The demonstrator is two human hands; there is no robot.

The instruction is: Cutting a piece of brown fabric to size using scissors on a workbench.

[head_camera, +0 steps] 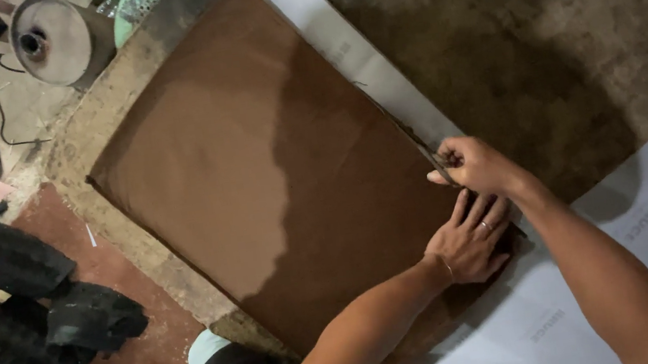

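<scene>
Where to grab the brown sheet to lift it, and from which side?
Probably the brown sheet's free far corner, from the upper left. It lies flat; the left hand presses the near end and the right hand works its right edge.

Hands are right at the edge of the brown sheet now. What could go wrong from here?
The left hand lies flat on the brown sheet close beside the right hand, which pinches a thin dark tool at the edge: a slip could catch the fingers. Heavy shadow over that edge may hide the line.
</scene>
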